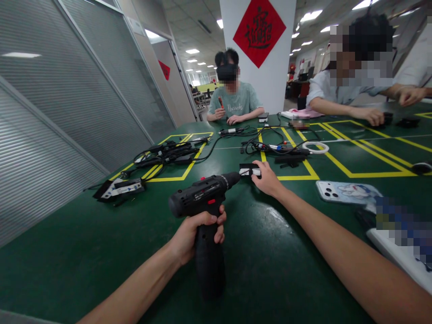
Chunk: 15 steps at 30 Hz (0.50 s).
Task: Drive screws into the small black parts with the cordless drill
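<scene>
A black cordless drill point(199, 195) with red switches is gripped by its handle in my left hand point(192, 229), its chuck pointing forward and to the right. Beyond the chuck, my right hand point(267, 178) has its thumb and fingers closed on a small black-and-white block point(248, 170). A thin bit seems to run from the chuck to this block; whether it touches or enters it I cannot tell. The fingers hide the block's right end.
Tangled black cables and tools point(172, 153) lie at the left, near black-and-white parts point(123, 186). More cabled tools point(276, 147) and a white ring point(315, 147) are beyond my right hand. A phone point(349, 192) lies at the right. Two people sit across the green table point(141, 252).
</scene>
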{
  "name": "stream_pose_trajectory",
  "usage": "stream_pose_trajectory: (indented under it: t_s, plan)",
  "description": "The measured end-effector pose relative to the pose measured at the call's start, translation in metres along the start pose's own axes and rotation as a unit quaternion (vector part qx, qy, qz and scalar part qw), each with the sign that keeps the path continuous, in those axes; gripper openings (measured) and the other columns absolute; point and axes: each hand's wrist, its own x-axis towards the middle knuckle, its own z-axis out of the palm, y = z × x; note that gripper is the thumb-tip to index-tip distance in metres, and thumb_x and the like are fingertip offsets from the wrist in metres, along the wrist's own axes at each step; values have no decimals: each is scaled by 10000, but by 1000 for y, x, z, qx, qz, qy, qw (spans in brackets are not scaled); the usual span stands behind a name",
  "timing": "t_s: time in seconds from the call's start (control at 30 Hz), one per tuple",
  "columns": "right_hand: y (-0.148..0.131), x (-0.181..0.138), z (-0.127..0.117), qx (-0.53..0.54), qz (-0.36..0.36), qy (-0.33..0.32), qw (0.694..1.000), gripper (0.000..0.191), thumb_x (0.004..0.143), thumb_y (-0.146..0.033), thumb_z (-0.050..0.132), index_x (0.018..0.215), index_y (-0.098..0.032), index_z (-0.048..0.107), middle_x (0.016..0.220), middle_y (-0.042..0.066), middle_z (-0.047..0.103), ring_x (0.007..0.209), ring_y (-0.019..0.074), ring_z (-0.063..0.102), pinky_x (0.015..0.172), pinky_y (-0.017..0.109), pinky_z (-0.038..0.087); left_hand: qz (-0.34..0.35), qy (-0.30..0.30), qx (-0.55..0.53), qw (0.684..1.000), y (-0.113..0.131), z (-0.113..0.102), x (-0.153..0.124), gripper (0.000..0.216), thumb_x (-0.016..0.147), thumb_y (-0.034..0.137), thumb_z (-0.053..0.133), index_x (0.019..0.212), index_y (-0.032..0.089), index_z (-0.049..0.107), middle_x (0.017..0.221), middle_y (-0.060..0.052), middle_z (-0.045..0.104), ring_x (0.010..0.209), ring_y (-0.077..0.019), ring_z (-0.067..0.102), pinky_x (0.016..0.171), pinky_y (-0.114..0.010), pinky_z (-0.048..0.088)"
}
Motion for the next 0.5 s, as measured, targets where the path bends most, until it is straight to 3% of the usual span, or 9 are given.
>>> stream_pose_trajectory:
  t_s: [0.5]
  plan:
    - [0,1,2,6,-3,17,1000,447,793,-306,537,1224,-215,467,1139,98,467,1018,218,539,947,371,424,3,5,8,1000,0,0,2,201,767,128,392,933,143,505,769,-1,436,492,-90,471,587,-311,421]
